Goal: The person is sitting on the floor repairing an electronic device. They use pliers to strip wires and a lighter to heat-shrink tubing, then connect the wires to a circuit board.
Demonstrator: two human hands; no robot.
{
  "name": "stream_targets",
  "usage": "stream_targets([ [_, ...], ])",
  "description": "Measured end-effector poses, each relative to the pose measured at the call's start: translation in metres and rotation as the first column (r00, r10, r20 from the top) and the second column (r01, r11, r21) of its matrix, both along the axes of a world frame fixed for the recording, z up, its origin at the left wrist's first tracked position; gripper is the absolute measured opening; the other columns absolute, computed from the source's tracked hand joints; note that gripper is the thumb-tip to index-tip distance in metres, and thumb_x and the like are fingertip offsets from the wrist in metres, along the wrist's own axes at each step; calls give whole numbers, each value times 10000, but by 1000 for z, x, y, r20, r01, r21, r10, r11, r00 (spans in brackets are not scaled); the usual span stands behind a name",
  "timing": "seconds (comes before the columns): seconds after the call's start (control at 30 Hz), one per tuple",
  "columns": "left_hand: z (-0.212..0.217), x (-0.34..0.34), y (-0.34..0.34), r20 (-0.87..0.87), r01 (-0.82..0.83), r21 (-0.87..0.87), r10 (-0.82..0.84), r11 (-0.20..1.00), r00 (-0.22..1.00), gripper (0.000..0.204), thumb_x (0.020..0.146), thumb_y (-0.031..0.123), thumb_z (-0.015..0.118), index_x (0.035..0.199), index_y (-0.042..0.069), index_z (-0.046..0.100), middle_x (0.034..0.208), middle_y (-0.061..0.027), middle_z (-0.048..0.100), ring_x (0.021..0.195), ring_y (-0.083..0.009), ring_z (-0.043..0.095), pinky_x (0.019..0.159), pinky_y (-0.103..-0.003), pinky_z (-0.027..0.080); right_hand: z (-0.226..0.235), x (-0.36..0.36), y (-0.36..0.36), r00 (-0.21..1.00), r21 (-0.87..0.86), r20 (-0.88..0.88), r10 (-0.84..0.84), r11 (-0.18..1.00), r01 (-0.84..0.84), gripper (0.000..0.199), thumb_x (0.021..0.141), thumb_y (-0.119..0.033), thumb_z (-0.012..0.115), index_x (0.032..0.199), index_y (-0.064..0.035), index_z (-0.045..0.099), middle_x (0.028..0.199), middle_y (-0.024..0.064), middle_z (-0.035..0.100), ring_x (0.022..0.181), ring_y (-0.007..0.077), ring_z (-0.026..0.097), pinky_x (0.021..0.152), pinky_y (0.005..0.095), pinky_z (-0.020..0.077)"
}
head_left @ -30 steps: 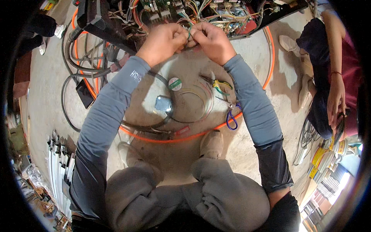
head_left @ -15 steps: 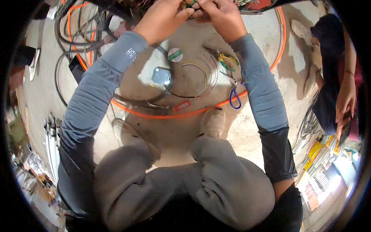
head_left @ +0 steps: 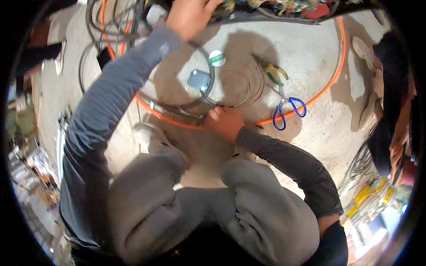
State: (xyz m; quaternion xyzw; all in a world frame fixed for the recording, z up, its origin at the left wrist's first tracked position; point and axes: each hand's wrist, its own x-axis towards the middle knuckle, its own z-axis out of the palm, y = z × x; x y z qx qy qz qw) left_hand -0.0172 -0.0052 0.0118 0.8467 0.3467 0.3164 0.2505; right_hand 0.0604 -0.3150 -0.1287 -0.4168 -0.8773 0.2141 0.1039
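The open chassis [head_left: 275, 21], packed with wiring, sits at the far side of the concrete floor [head_left: 310, 48]. Beside its near edge is the left hand [head_left: 191, 20], partly out of view; I cannot tell whether its fingers pinch anything. The right hand [head_left: 225, 125], blurred, is low over the near run of the orange hose [head_left: 344, 42], fingers bent; whether they grip something cannot be told. A strip of floor separates the chassis edge from the yellow-and-green pliers [head_left: 269, 67]. Right of the right hand, blue-handled scissors [head_left: 284, 101] lie against the hose; beyond that hand are loosely looped thin wires. Broad floor stretches from the pliers to the hose's right-hand curve.
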Motion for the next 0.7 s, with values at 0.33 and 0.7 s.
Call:
stream_targets([
  [0.33,-13,-10,7,-39,-47,8,48,999,998,225,999,200,689,1125,15,701,949,-149,735,777,-240,701,729,-357,560,29,13,33,906,-335,-271,-324,914,226,170,989,-208,567,1026,-42,564,926,172,639,875,384,640,777,512,517],
  [0.7,-21,-4,7,95,22,-119,-10,993,995,190,989,177,688,1117,37,701,978,-116,690,793,-211,645,730,-339,531,110,105,225,513,-488,-420,-749,663,568,374,1030,-351,640,905,-8,556,742,102,598,707,176,564,635,396,465],
])
